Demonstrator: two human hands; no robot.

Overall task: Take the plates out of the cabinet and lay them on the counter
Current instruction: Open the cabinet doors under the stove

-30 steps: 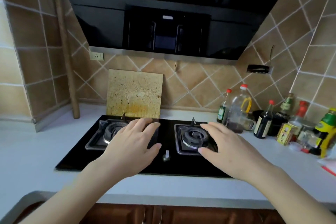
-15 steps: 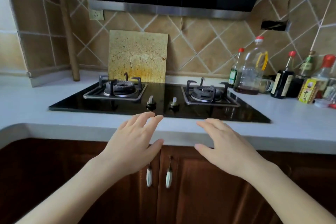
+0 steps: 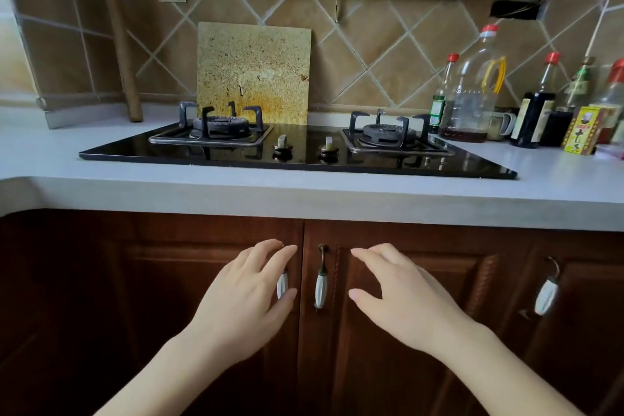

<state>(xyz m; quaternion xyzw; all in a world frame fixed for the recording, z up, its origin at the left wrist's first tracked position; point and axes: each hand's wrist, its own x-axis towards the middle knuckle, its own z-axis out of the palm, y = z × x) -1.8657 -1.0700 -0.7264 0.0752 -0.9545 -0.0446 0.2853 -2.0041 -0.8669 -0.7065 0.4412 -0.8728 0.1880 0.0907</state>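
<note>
Two bare hands reach toward a pair of closed dark wood cabinet doors [image 3: 216, 280] under a pale tabletop [image 3: 304, 199]; the left hand [image 3: 243, 300] hovers over the left door's white handle [image 3: 282, 284], its fingers spread and its grip released, holding nothing; the right hand [image 3: 401, 297] is near the right door's handle [image 3: 320, 284], just to its right, grip likewise released. The plates cannot be seen; presumably they sit behind these shut doors. On the tabletop a black gas hob [image 3: 297, 155] fills the middle, with bottles [image 3: 472, 91] crowded at its right.

Risk, as a judgement: both doors swinging out together could knock the knees or arms; plates lifted blind from a low shelf might slip; bare tabletop beside the hob is limited, so a plate could land on a burner or nudge the bottles.

Compared with half a second ago, the view has dropped and both hands have sunk from the tabletop edge to handle height.
</note>
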